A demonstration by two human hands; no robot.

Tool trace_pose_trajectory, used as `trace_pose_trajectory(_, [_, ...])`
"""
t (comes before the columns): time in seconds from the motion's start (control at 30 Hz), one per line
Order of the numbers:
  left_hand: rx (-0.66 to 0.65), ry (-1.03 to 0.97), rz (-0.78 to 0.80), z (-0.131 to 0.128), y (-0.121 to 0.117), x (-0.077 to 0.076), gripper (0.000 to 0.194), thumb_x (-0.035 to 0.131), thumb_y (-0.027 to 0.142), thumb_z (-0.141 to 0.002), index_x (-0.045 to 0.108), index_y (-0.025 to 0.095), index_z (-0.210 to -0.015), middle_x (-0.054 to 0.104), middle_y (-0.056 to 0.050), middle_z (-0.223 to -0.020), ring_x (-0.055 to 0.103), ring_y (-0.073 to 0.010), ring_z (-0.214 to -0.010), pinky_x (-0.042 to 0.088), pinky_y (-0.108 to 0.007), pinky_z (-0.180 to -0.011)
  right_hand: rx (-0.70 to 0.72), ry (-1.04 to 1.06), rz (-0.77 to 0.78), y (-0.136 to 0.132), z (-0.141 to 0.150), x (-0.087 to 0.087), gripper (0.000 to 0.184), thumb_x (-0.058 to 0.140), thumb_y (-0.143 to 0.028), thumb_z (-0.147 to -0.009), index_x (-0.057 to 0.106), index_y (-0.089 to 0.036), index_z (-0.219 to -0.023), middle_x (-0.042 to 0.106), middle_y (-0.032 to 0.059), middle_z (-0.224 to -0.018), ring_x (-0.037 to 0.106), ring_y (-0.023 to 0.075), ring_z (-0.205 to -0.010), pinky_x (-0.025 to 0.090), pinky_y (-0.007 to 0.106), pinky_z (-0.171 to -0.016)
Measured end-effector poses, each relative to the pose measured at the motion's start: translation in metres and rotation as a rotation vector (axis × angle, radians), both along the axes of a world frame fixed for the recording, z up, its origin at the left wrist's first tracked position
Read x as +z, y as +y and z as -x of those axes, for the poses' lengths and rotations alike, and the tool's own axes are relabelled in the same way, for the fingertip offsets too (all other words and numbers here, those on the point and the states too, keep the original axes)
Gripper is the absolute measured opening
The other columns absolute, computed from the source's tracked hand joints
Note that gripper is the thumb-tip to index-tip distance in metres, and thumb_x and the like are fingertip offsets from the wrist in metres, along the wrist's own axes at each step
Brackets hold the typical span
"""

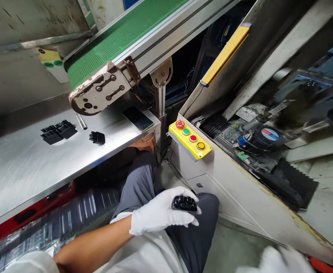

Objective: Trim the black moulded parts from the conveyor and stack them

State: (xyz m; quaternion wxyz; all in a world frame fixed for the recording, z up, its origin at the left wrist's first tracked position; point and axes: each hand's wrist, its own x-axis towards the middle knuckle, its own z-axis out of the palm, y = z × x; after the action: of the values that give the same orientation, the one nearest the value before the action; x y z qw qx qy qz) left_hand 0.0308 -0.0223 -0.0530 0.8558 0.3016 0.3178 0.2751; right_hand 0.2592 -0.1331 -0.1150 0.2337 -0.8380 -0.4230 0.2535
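From the head camera, I have my left hand [163,212], in a white glove, gripping a small black part [185,203] between thumb and fingers. That part is held over the lap, off the surface [21,159] and out beyond its front edge. My right hand [274,261], also gloved, is a white blur at the bottom of the view; I cannot tell whether it is open or closed. On the metal surface I see a black plug [98,138] near the front edge, its prongs toward the left, and a cluster of black parts [58,132] to the left of it. A slim silver stick [81,122] lies just beside the cluster, and a phone [138,117] lies by the front right corner. A green conveyor belt [120,41] slants above the back of the surface. Past the right edge, I see a yellow button box [190,140] on a machine's pale side panel [229,189].
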Motion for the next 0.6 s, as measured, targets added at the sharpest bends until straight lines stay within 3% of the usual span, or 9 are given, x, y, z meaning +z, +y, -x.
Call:
trace_pose_trajectory(0.1, [-0.078,-0.048,-0.028,-0.002,-0.003,0.000,0.048,0.080,0.047,-0.072,0.058,0.013,-0.098,0.067,-0.011,-0.093,0.068,-0.0184,-0.078,0.048,-0.024,-0.062,-0.029,0.294,-0.166,0.017,0.044,0.014,0.054,0.050,-0.059,-0.090,0.063,-0.021,-0.126,0.070,0.0115,-0.117,0.066,0.0304,-0.109,0.059,0.041,-0.088])
trace_pose_trajectory(0.2, [-0.112,-0.020,-0.093,-0.001,-0.006,0.002,0.047,0.076,0.050,-0.075,0.057,0.013,-0.096,0.064,-0.006,-0.085,0.063,-0.0152,-0.075,0.047,-0.023,-0.064,0.106,0.535,-0.342,0.030,0.070,0.034,0.040,0.060,-0.047,-0.088,0.070,-0.020,-0.115,0.071,0.0100,-0.116,0.068,0.0263,-0.104,0.058,0.035,-0.089])
trace_pose_trajectory(0.3, [-0.094,0.119,-0.308,0.005,-0.009,0.008,0.041,0.073,0.044,-0.080,0.057,0.014,-0.102,0.062,-0.005,-0.094,0.059,-0.0149,-0.084,0.047,-0.027,-0.076,0.277,0.465,-0.427,0.034,0.073,0.048,0.028,0.063,-0.036,-0.088,0.073,-0.026,-0.111,0.071,0.0056,-0.115,0.068,0.0221,-0.102,0.056,0.031,-0.089])
trace_pose_trajectory(0.4, [-0.139,0.263,-0.542,0.011,-0.011,0.019,0.036,0.066,0.040,-0.086,0.059,0.015,-0.111,0.064,-0.006,-0.103,0.059,-0.0173,-0.092,0.047,-0.029,-0.083,0.320,0.395,-0.481,0.030,0.066,0.050,0.025,0.065,-0.032,-0.087,0.073,-0.032,-0.110,0.071,0.0007,-0.114,0.068,0.0183,-0.101,0.055,0.026,-0.089])
trace_pose_trajectory(0.6, [-0.213,0.341,-0.677,0.018,-0.011,0.034,0.035,0.062,0.037,-0.089,0.059,0.015,-0.116,0.068,-0.009,-0.107,0.065,-0.0194,-0.093,0.050,-0.028,-0.082,0.327,0.301,-0.576,0.018,0.065,0.046,0.029,0.067,-0.030,-0.086,0.071,-0.039,-0.113,0.070,-0.0057,-0.117,0.066,0.0133,-0.104,0.052,0.020,-0.089])
